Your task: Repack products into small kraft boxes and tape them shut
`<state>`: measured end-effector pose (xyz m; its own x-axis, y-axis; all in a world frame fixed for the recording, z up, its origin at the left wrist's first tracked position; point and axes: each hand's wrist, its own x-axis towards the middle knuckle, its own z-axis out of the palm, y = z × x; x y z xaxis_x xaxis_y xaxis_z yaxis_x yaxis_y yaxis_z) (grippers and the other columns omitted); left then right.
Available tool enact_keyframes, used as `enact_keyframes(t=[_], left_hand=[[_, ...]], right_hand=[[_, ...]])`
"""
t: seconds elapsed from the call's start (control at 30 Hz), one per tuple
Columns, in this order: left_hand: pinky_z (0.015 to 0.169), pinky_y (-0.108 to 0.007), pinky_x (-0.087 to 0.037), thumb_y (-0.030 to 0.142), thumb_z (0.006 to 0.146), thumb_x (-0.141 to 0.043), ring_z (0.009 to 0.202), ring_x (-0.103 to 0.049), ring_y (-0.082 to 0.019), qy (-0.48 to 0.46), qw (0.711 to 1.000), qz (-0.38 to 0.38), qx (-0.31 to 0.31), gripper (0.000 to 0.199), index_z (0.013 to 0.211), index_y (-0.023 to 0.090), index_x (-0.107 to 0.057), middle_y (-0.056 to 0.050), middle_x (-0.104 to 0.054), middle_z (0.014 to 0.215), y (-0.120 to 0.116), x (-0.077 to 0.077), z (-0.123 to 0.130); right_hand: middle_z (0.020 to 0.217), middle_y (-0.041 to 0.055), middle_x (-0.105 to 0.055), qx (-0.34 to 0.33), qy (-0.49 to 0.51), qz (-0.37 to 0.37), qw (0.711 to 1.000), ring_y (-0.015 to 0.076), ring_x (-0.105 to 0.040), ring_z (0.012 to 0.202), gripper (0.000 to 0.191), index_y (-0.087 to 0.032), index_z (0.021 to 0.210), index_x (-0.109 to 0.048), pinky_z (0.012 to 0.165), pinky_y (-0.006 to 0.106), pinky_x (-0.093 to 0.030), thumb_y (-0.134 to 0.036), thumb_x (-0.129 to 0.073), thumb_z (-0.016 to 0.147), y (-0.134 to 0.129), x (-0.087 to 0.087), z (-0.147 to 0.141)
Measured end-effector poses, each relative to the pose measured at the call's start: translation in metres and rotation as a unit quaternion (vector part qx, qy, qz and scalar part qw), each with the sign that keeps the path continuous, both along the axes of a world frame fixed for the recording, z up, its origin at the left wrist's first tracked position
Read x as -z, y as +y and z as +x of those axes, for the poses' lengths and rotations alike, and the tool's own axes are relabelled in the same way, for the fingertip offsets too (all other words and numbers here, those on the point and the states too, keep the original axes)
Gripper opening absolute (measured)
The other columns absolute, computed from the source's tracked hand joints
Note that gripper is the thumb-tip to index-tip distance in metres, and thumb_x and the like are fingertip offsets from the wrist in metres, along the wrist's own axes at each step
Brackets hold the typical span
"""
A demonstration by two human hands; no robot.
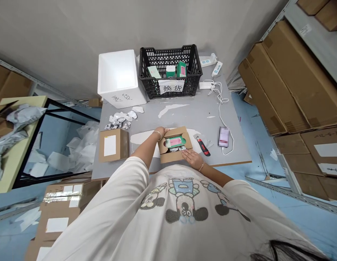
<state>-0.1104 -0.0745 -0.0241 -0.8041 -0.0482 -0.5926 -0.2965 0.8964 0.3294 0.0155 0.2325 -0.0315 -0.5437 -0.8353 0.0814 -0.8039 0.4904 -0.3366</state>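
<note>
An open cardboard box [172, 157] sits near the table's front edge, its flaps turned outward. Inside lies a small green and pink box [175, 141], with crumpled paper [177, 148] beside it. My left hand [161, 131] grips the cardboard box at its far left corner; some of its fingers are hidden. Fingers outstretched, my right hand [192, 158] rests on the near right flap. A red and black utility knife [203, 145] lies on the table just right of the box.
A closed carton [114, 145] and crumpled paper scraps [121, 119] are at left. Behind stand a white foam bin [122, 98] and a black crate [172, 92] holding small green boxes. A phone [223, 137] with a charging cable lies at right. Cartons fill the shelves [288, 79].
</note>
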Motion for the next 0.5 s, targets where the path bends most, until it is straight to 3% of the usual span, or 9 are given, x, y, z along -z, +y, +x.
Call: enact_keyframes(t=[0.13, 0.27, 0.37, 0.43, 0.5], left_hand=[[0.084, -0.034, -0.046, 0.061, 0.095, -0.029, 0.090, -0.066, -0.025, 0.059, 0.998, 0.003, -0.020, 0.060, 0.097, 0.018, -0.071, -0.013, -0.073, 0.093, 0.002, -0.010, 0.013], [0.108, -0.050, -0.032, 0.047, 0.099, -0.028, 0.117, -0.056, -0.030, 0.243, 0.968, -0.042, -0.040, 0.049, 0.117, 0.018, -0.063, -0.016, -0.066, 0.118, 0.013, -0.031, 0.039], [0.114, -0.058, -0.021, 0.047, 0.098, -0.032, 0.143, -0.029, -0.033, 0.326, 0.932, -0.070, -0.144, 0.060, 0.146, 0.012, -0.033, -0.023, -0.037, 0.150, 0.029, -0.042, 0.074], [0.113, -0.062, -0.023, 0.055, 0.093, -0.042, 0.148, -0.016, -0.037, 0.317, 0.916, -0.083, -0.233, 0.082, 0.153, 0.008, -0.012, -0.027, -0.019, 0.157, 0.041, -0.042, 0.097], [0.110, -0.063, -0.028, 0.058, 0.081, -0.061, 0.148, -0.011, -0.041, 0.268, 0.924, -0.056, -0.268, 0.109, 0.154, 0.009, 0.004, -0.030, -0.010, 0.158, 0.051, -0.035, 0.115]], right_hand=[[0.137, 0.0127, -0.059, -0.031, -0.011, -0.017, 0.999, 0.0223, -0.051, 0.131, 0.039, -0.018, 0.132, -0.061, 0.111, 0.043, -0.040, -0.028, -0.046, 0.098, 0.008, 0.000, 0.003], [0.132, 0.0114, -0.063, 0.002, -0.060, -0.025, 0.998, 0.0215, -0.057, 0.123, 0.036, -0.017, 0.125, -0.066, 0.105, 0.037, -0.043, -0.029, -0.047, 0.097, -0.002, -0.022, -0.005], [0.111, 0.0083, -0.072, 0.138, -0.114, -0.023, 0.984, 0.0188, -0.066, 0.103, 0.031, -0.020, 0.104, -0.072, 0.090, 0.031, -0.049, -0.026, -0.043, 0.097, -0.017, -0.046, -0.025], [0.098, 0.0094, -0.073, 0.253, -0.119, 0.000, 0.960, 0.0211, -0.066, 0.094, 0.027, -0.019, 0.092, -0.071, 0.085, 0.032, -0.048, -0.032, -0.048, 0.095, -0.029, -0.058, -0.043], [0.096, 0.0122, -0.070, 0.327, -0.130, 0.045, 0.935, 0.0244, -0.066, 0.090, 0.026, -0.018, 0.092, -0.068, 0.082, 0.034, -0.048, -0.043, -0.062, 0.087, -0.041, -0.063, -0.061]])
